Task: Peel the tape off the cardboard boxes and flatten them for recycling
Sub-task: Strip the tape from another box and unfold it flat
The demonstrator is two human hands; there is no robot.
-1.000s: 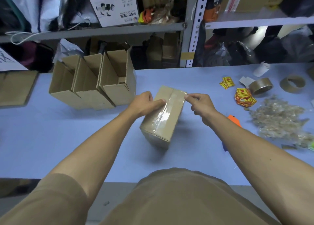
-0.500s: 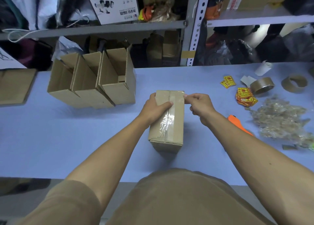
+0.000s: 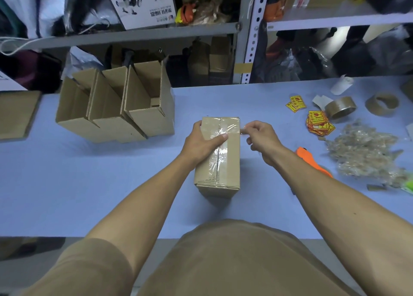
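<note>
The sealed brown corrugated cardboard box (image 3: 218,159) lies on the pale blue table surface (image 3: 89,184), near the middle, its long axis running away from the person. A strip of clear glossy packing tape (image 3: 220,152) covers the top seam lengthwise, and a 2nd band crosses the far end of the lid.

The left hand (image 3: 201,142) is wrapped over the box's far left edge, thumb laid flat across the tape: judged a bracing hold, so the box does not slide while the tape is pulled. The right hand (image 3: 260,139) sits just beside the far right corner, fingers curled, thumb and forefinger pinching what appears to be the free end of the cross band. Whether the end has lifted clear of the cardboard cannot be told.

The tape is thin film, wrinkled and reflective; it is likely to stretch or tear if pulled sharply. The cardboard is matte, rigid, with square edges.

Also on the table:
- 3 open-topped brown cardboard boxes (image 3: 116,108), leaning against one another, far left, not yet flattened.
- A crumpled heap of stripped clear tape (image 3: 362,152), right, judged the discard pile.
- An orange-handled cutter (image 3: 312,161), partly behind the right forearm, within reach.
- 2 brown tape rolls (image 3: 340,106), far right.
- Yellow-and-red stickers (image 3: 319,123), scattered loose.
</note>
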